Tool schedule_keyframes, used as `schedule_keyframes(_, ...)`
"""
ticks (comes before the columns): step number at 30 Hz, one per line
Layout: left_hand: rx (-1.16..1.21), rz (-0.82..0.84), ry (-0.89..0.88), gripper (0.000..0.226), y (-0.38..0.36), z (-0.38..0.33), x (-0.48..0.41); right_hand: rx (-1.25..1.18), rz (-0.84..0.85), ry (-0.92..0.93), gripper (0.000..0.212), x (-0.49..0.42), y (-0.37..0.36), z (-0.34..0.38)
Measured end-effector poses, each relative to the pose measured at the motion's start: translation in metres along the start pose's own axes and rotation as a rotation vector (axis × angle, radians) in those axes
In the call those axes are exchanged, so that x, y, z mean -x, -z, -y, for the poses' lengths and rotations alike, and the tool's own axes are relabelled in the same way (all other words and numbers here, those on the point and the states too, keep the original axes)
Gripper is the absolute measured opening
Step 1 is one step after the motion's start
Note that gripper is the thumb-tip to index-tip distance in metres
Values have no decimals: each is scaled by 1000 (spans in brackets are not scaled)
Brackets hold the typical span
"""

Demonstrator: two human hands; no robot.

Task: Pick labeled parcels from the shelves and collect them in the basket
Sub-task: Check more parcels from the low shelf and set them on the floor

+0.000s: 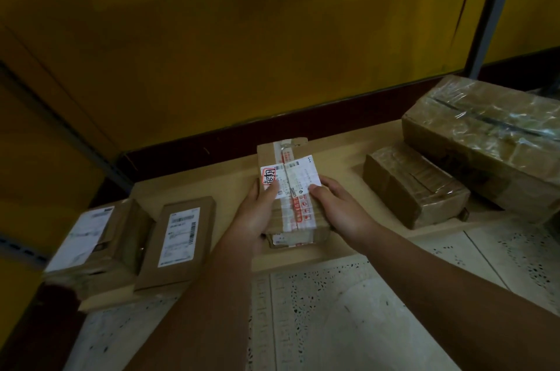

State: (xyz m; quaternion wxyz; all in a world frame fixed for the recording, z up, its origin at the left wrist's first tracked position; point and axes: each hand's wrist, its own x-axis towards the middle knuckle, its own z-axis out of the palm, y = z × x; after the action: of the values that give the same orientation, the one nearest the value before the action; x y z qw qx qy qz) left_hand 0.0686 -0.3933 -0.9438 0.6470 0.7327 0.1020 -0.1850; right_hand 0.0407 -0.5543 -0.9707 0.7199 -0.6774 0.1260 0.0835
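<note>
Head view: I see left grip (257, 213) and right grip (339, 207) both clasping the labelled cardboard parcel (292, 207) at the shelf (333, 152).

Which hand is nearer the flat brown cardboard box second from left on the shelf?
Left. The left hand grips the taped cardboard parcel's left side, right of that flat brown cardboard box; the right hand grips the parcel's opposite side, farther away.

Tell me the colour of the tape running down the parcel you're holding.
The tape on the parcel is white with red print; the head view shows it best.
</note>
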Motion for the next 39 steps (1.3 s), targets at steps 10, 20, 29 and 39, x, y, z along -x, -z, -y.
schedule_keyframes(10, -299, -259, 45, 51, 41, 20, -12, 1039, -260, 210, 51, -6, 27, 8)
schedule_keyframes(20, -491, -425, 55, 40, 31, 43, -33, 1351, -608, -122, 86, 21, 154, -12)
schedule_keyframes(29, -762, -684, -217, 26, -2, 28, -33, 1158, -493, -138, 94, 19, 158, -12)
schedule_keyframes(39, -261, 119, 116, 29, -107, -8, -12, 907, -388, -95, 101, 15, 107, -2)
